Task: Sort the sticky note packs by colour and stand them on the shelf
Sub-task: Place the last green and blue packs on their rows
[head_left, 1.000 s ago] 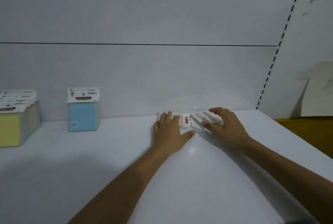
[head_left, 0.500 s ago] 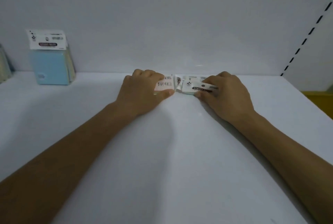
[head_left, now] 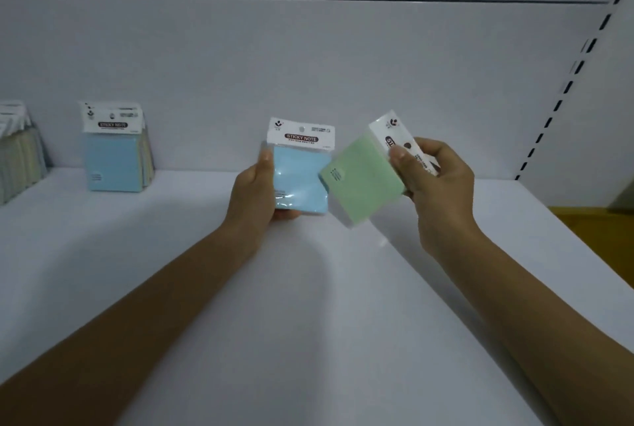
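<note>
- Left hand grips a blue pack, square, glossy-wrapped, upright above the smooth white shelf.
- Right hand pinches a green pack by its white card header, tilted, its corner overlapping the blue one.
- Blue standing packs lean against the back wall at left; more packs beside them.

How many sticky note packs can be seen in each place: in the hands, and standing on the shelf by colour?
Blue pack in the left hand: 1
Green pack in the right hand: 1
Blue front pack standing on the shelf: 1, with more behind it, not countable
Row of packs at the left edge: cut off, not countable
Total clearly countable: 3
</note>
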The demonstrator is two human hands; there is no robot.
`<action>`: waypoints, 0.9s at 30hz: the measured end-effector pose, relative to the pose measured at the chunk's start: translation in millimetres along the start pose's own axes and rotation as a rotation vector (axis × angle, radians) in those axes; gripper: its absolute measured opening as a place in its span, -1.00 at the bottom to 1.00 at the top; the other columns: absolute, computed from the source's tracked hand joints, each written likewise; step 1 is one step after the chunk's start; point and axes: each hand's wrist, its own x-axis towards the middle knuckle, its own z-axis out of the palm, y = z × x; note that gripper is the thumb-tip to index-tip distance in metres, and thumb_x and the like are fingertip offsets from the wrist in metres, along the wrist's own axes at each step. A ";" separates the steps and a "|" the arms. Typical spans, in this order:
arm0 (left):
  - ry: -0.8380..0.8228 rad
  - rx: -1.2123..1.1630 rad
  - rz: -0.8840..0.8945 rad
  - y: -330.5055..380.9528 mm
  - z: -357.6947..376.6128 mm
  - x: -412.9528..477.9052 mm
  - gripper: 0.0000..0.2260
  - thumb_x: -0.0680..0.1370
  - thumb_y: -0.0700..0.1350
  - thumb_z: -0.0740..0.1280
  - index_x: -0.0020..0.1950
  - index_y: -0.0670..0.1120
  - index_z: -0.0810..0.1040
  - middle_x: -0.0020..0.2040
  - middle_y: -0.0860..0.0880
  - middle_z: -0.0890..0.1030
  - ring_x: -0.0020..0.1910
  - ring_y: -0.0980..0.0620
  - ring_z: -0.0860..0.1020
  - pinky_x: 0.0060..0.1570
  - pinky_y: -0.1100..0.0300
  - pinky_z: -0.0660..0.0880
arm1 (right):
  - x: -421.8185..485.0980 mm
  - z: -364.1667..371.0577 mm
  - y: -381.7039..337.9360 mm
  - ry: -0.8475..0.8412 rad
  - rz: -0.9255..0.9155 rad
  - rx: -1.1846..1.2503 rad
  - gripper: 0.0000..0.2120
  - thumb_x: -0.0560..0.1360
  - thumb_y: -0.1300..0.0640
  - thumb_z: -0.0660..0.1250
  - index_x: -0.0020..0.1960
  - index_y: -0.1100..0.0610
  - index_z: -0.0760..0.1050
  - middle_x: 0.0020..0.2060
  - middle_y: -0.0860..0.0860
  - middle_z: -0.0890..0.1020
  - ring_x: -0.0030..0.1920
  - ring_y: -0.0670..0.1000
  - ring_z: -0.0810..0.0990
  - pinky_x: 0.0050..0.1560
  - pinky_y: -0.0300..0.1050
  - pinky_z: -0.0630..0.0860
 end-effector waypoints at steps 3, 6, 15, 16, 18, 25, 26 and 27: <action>-0.045 0.052 0.038 0.2 -1.1 -1.0 -0.65 0.62 0.13 0.06 -0.16 0.02 0.54 -0.28 -0.01 0.60 -0.45 0.13 0.59 -0.52 0.24 0.54 | -0.2 1.1 3.4 -0.059 0.025 0.003 -0.94 0.46 0.18 0.41 -0.09 0.07 0.55 -0.14 0.04 0.66 -0.17 0.02 0.60 -0.05 0.01 0.56; -0.108 0.093 0.064 1.1 0.2 -4.4 -0.64 0.62 0.14 0.05 -0.14 0.02 0.55 -0.29 -0.01 0.61 -0.46 0.16 0.58 -0.49 0.22 0.56 | -2.0 3.7 8.9 -0.105 0.009 -0.041 -0.94 0.47 0.16 0.39 -0.07 0.07 0.54 -0.14 0.00 0.67 -0.20 -0.05 0.62 -0.14 -0.13 0.57; -0.231 0.278 0.247 -11.6 -2.0 -2.4 -0.71 0.41 -0.12 0.48 0.04 0.00 0.45 -0.11 0.04 0.61 -0.23 0.14 0.60 -0.31 0.25 0.58 | -9.6 9.7 14.4 -0.272 -0.083 -0.093 -0.70 0.40 0.25 0.46 0.07 0.16 0.45 -0.16 -0.06 0.60 -0.30 -0.28 0.59 -0.32 -0.40 0.48; -0.222 0.278 0.245 -11.3 -2.0 -2.9 -0.69 0.41 -0.12 0.48 0.06 -0.02 0.45 -0.10 0.04 0.61 -0.22 0.14 0.59 -0.33 0.29 0.57 | -11.0 9.5 15.9 -0.345 -0.046 -0.107 -0.59 0.36 0.29 0.49 0.13 0.16 0.42 -0.13 -0.06 0.59 -0.29 -0.29 0.59 -0.32 -0.40 0.49; -0.195 0.289 0.257 -12.6 -2.9 -2.1 -0.69 0.41 -0.12 0.48 0.07 -0.03 0.44 -0.08 0.05 0.59 -0.19 0.15 0.58 -0.33 0.35 0.54 | -12.3 9.0 20.5 -0.461 -0.027 -0.295 -0.51 0.31 0.28 0.53 0.15 0.10 0.42 -0.13 -0.08 0.58 -0.26 -0.22 0.60 -0.34 -0.35 0.52; -0.021 0.289 0.170 -17.4 -1.4 1.4 -0.82 0.56 -0.09 0.28 0.12 -0.10 0.44 0.07 -0.12 0.59 0.03 -0.13 0.60 -0.04 -0.04 0.60 | -16.5 7.8 29.1 -0.469 -0.090 -0.446 -0.57 0.29 0.13 0.56 0.08 0.04 0.46 -0.08 -0.09 0.62 -0.12 -0.13 0.59 -0.25 -0.38 0.50; 0.004 0.271 0.166 -15.5 -1.3 0.2 -0.75 0.56 -0.11 0.27 0.22 -0.07 0.40 0.16 -0.12 0.56 0.06 -0.14 0.59 -0.02 -0.06 0.60 | -18.6 7.9 27.0 -0.470 -0.082 -0.445 -0.58 0.29 0.14 0.56 0.07 0.05 0.46 -0.09 -0.08 0.63 -0.12 -0.11 0.61 -0.25 -0.36 0.52; 0.017 0.278 0.179 -14.2 -1.9 -1.3 -0.62 0.56 -0.12 0.27 0.37 -0.01 0.30 0.23 -0.09 0.52 0.09 -0.12 0.57 0.03 -0.07 0.58 | -20.0 8.7 25.5 -0.469 -0.063 -0.440 -0.60 0.29 0.17 0.56 0.05 0.08 0.47 -0.10 -0.06 0.64 -0.13 -0.08 0.62 -0.24 -0.32 0.53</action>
